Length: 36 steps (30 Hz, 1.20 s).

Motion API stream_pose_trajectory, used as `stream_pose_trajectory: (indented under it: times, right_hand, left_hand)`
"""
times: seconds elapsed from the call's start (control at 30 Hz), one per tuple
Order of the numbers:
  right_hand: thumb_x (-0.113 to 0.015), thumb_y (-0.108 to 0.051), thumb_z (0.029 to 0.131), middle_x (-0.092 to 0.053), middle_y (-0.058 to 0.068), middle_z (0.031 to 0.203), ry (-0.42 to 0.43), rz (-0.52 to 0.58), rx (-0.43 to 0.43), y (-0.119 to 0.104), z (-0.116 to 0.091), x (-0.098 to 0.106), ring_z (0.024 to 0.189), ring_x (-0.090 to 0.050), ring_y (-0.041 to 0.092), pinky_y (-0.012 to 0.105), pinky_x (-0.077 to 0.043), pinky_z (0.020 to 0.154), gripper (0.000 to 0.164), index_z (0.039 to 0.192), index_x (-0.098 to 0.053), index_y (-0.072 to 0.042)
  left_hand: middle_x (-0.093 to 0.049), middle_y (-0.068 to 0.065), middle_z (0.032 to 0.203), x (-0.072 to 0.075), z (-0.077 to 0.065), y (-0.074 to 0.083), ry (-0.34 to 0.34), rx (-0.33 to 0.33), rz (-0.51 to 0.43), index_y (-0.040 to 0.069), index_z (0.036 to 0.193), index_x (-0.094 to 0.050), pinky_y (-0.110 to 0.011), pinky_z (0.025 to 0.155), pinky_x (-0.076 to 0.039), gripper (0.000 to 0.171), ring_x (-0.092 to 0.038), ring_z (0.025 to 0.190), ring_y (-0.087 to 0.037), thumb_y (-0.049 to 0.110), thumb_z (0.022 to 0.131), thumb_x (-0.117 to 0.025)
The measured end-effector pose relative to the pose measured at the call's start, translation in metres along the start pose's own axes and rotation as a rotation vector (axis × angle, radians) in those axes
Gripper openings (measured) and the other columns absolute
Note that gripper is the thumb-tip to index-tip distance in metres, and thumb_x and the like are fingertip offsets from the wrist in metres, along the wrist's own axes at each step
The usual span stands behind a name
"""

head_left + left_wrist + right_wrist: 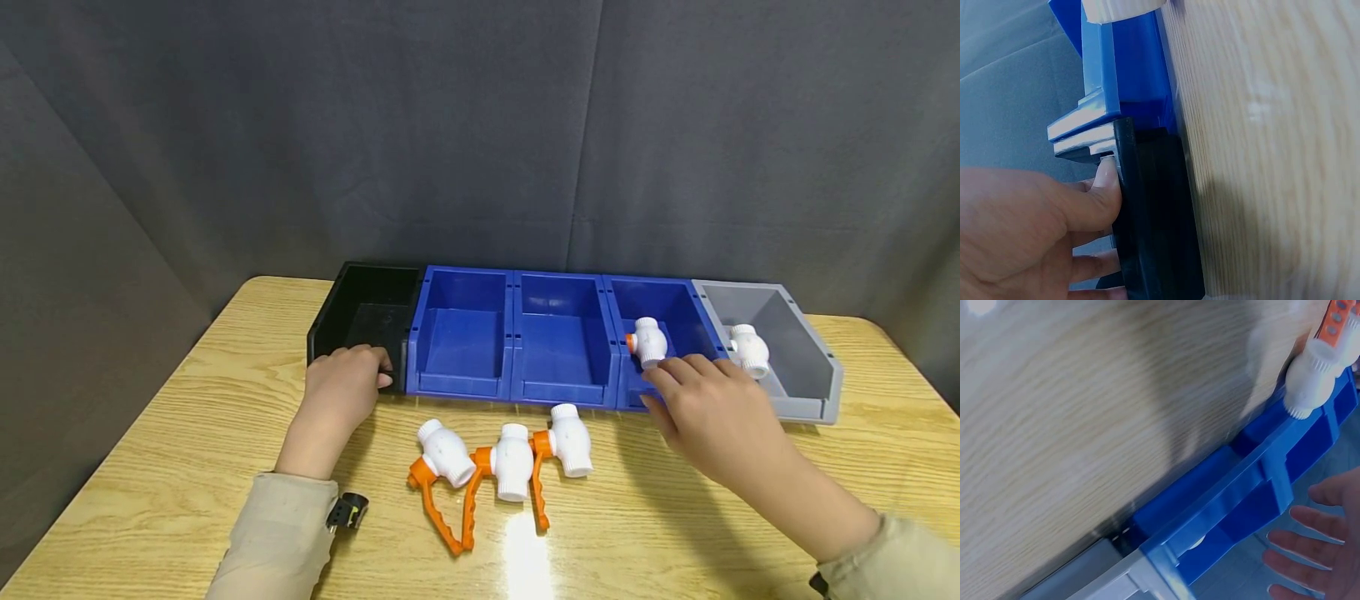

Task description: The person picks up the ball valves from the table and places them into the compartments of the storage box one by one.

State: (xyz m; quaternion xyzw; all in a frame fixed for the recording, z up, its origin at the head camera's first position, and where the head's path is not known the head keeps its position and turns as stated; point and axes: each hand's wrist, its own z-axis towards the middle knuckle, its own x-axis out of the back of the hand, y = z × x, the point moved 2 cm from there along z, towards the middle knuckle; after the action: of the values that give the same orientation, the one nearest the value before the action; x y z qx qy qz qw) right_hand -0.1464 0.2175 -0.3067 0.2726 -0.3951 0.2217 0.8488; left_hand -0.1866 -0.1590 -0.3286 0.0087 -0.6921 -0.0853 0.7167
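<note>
My left hand (343, 383) grips the front lip of the black bin (375, 329); in the left wrist view its thumb (1107, 181) presses the rim. The right hand (716, 412) hovers over the front of the right-hand blue bin (675, 300), fingers spread and holding nothing in the right wrist view. A white ball valve (649, 343) with a bit of orange showing lies in that blue bin. Inside the grey bin (806, 354) sits another white valve (750, 350). On the table are three white valves with orange handles: left (447, 454), middle (514, 462) and right (572, 442).
Two more blue bins, one left (461, 342) and one in the middle (562, 346), stand joined in the row between the black bin and the right-hand blue one. The bins rest on a wooden table (225, 400) before a dark grey curtain (450, 133).
</note>
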Motion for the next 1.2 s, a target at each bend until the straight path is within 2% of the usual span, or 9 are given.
stream_pose_trajectory:
  times: [0.2, 0.37, 0.63, 1.0, 1.2]
  right_hand:
    - [-0.050, -0.025, 0.090, -0.070, 0.016, 0.088, 0.041, 0.009, 0.018, -0.013, 0.000, 0.000, 0.075, -0.065, 0.035, 0.046, -0.050, 0.058, 0.035, 0.094, -0.070, 0.003]
    - [-0.051, -0.022, 0.088, -0.069, 0.015, 0.084, 0.051, 0.028, 0.029, -0.022, 0.001, 0.001, 0.073, -0.065, 0.034, 0.045, -0.049, 0.057, 0.031, 0.092, -0.070, 0.002]
    - [-0.055, -0.021, 0.085, -0.068, 0.013, 0.085, 0.014, 0.051, 0.024, -0.036, 0.000, 0.002, 0.075, -0.064, 0.032, 0.045, -0.049, 0.060, 0.026, 0.092, -0.069, 0.000]
    - [-0.046, -0.029, 0.094, -0.069, 0.012, 0.091, 0.012, 0.095, 0.028, -0.054, -0.002, -0.003, 0.079, -0.065, 0.031, 0.046, -0.052, 0.064, 0.036, 0.097, -0.070, -0.002]
    - [-0.051, -0.028, 0.090, -0.068, 0.010, 0.094, 0.009, 0.135, 0.032, -0.063, 0.000, -0.004, 0.083, -0.064, 0.030, 0.045, -0.051, 0.067, 0.032, 0.100, -0.069, -0.003]
  left_hand:
    - [-0.070, -0.014, 0.106, 0.000, 0.000, -0.001, -0.003, 0.003, 0.002, 0.006, 0.107, -0.071, -0.053, 0.083, -0.048, 0.018, -0.063, 0.098, -0.037, 0.019, 0.095, -0.066]
    - [-0.070, -0.015, 0.106, 0.000, 0.000, -0.001, -0.002, 0.003, 0.001, 0.006, 0.107, -0.071, -0.053, 0.083, -0.048, 0.018, -0.063, 0.098, -0.037, 0.019, 0.095, -0.066]
    - [-0.070, -0.015, 0.105, 0.000, 0.000, -0.001, 0.007, -0.003, 0.003, 0.006, 0.106, -0.071, -0.053, 0.083, -0.048, 0.018, -0.064, 0.097, -0.037, 0.019, 0.095, -0.066]
    - [-0.070, -0.015, 0.102, -0.001, -0.001, -0.001, 0.030, -0.025, 0.004, 0.005, 0.105, -0.072, -0.053, 0.080, -0.049, 0.017, -0.064, 0.096, -0.038, 0.018, 0.094, -0.067]
    - [-0.070, -0.015, 0.102, -0.001, -0.001, 0.000, 0.024, -0.021, 0.001, 0.005, 0.105, -0.072, -0.053, 0.081, -0.049, 0.017, -0.064, 0.095, -0.038, 0.018, 0.094, -0.067]
